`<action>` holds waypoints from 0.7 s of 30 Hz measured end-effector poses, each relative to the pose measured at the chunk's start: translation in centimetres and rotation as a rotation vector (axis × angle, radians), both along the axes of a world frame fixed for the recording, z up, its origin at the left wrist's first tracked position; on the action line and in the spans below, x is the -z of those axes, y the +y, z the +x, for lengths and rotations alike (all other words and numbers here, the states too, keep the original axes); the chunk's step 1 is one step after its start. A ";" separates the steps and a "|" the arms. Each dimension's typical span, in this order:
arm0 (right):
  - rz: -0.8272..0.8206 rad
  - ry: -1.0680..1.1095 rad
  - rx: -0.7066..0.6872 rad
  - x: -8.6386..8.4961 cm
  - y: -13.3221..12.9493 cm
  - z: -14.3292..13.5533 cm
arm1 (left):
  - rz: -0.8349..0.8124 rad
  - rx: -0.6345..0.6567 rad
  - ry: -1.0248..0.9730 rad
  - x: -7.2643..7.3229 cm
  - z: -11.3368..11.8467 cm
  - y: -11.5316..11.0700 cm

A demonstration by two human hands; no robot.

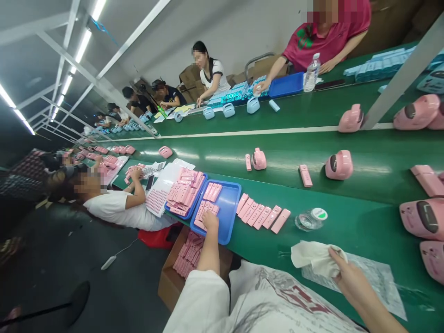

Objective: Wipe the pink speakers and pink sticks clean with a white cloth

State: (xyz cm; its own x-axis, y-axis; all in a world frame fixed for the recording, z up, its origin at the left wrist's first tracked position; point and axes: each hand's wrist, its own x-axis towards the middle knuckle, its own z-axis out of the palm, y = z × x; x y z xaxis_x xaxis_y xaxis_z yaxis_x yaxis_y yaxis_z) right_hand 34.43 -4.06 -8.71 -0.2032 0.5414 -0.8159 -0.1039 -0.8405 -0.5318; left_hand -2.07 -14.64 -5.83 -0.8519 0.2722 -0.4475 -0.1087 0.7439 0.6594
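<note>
Pink rectangular plastic pieces [212, 191] lie in two groups inside a blue tray [229, 208]. The left hand [210, 221] touches the nearer group; whether its fingers grip one, I cannot tell. Beside it, a second blue tray [191, 212] is heaped with similar pieces, and a cardboard box [169, 283] below holds more. Right of the trays stands a lidded clear jar [308, 220], contents unclear. The right hand [347, 273] pinches a white cloth [310, 259] over a clear plastic bag [376, 273].

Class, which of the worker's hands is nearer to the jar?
Right. The right hand holds a cloth this side of the jar; the left hand is farther left, at a blue tray.
</note>
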 end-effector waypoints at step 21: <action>0.868 0.035 -0.212 -6.0 2.5 -5.3 | 0.718 0.347 -0.579 -4.9 14.3 4.4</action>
State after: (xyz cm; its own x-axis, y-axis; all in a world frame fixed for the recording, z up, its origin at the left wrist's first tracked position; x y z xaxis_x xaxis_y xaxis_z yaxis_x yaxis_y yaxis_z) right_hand 29.16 -1.58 -2.66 -0.3863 0.9136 -0.1274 -0.0204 -0.1465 -0.9890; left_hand 12.18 -10.28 -0.97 -0.3748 0.8359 -0.4009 -0.4087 0.2392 0.8808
